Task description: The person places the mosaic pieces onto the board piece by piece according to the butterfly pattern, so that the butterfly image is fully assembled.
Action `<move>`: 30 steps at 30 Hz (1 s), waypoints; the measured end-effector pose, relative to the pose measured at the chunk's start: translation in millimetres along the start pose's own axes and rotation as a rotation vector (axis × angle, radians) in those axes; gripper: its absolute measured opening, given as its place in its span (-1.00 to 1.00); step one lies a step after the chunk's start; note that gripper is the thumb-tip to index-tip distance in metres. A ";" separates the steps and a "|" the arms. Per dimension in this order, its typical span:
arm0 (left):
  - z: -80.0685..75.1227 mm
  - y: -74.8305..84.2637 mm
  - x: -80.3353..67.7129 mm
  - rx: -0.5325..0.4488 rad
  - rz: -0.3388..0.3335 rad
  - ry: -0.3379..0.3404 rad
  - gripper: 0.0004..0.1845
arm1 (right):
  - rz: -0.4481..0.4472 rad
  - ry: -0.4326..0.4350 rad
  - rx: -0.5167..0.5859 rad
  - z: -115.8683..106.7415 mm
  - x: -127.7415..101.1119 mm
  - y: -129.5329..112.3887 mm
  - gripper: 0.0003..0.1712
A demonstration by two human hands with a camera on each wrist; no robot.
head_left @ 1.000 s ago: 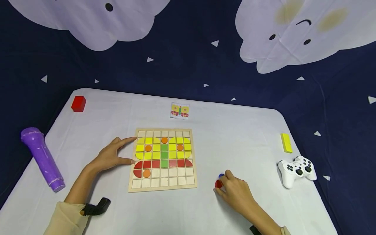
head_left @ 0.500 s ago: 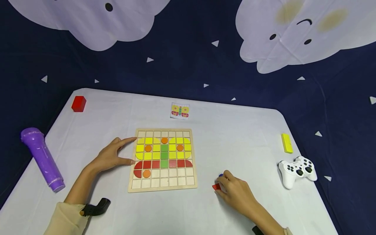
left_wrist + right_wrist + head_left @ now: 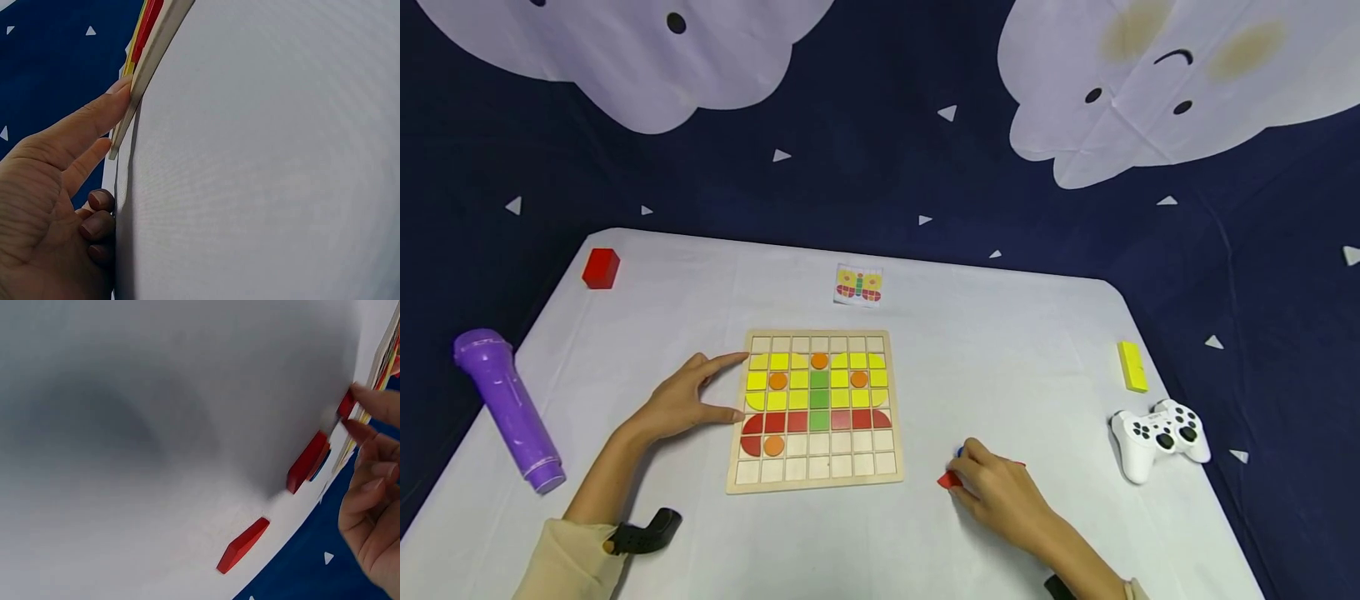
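Observation:
A wooden grid board (image 3: 815, 482) lies mid-table with yellow, orange, green and red tiles forming a butterfly. My left hand (image 3: 739, 385) rests on the table with straight thumb and index finger against the board's left edge (image 3: 145, 70). In the left wrist view, the left hand (image 3: 114, 116) has its other fingers curled on the cloth. To the right of the board, my right hand (image 3: 958, 477) pinches a small red piece (image 3: 946, 479) on the table. In the right wrist view, its fingertips (image 3: 369, 400) touch that red piece (image 3: 345, 403). More loose red pieces (image 3: 306, 461) lie beside it, one over a blue piece (image 3: 960, 451).
A butterfly picture card (image 3: 859, 284) lies behind the board. A purple toy microphone (image 3: 508, 408) and a red block (image 3: 600, 267) are at the left. A yellow block (image 3: 1132, 365) and a white game controller (image 3: 1159, 437) sit near the right edge.
My right hand has shifted slightly left and nearer, taking a red piece between its fingertips. The left hand has stayed against the board.

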State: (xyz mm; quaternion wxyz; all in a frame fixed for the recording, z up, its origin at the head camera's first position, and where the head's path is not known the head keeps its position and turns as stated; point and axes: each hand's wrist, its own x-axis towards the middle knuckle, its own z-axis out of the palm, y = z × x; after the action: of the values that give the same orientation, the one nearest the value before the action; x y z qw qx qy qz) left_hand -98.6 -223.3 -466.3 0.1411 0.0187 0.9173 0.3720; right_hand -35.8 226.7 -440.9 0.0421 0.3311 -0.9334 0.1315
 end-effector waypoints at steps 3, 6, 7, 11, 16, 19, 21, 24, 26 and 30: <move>0.2 -0.1 -0.4 -0.001 -0.002 -0.002 0.01 | -0.048 -0.008 0.028 1.8 1.6 4.9 -0.79; 0.2 0.0 -0.5 0.000 -0.002 -0.003 0.01 | -0.096 -0.014 0.049 3.0 3.6 9.2 -0.80; 0.3 0.1 -0.4 0.000 -0.002 -0.004 0.00 | -0.109 -0.015 0.050 3.3 4.1 10.2 -0.79; 0.4 0.8 0.0 -0.002 -0.002 -0.009 0.00 | -0.122 -0.030 0.060 3.8 4.5 11.7 -0.80; -0.1 1.1 0.5 0.005 -0.005 -0.011 0.00 | -0.082 -0.057 0.083 3.0 2.5 10.6 -0.75; -0.9 1.3 0.6 0.007 -0.011 -0.012 0.00 | -0.056 -0.039 0.073 3.4 1.7 9.0 -0.73; -1.4 1.5 0.6 0.005 -0.015 -0.015 0.00 | -0.045 -0.016 0.057 4.9 2.0 7.8 -0.73; -1.4 1.5 0.7 0.005 -0.020 -0.017 0.01 | -0.043 0.019 0.032 7.7 3.4 5.9 -0.72; -1.3 1.5 0.7 0.004 -0.021 -0.018 0.01 | -0.048 0.036 0.012 9.4 4.6 4.7 -0.73; -0.9 1.1 0.4 0.003 -0.019 -0.017 0.01 | -0.051 0.048 0.004 10.8 6.5 3.2 -0.76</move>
State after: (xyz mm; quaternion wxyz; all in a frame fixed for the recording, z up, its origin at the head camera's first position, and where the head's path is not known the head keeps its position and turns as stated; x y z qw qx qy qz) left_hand -99.3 -223.0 -465.0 0.1526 0.0137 0.9167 0.3690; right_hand -42.8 222.2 -451.0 0.0672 0.3517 -0.9231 0.1402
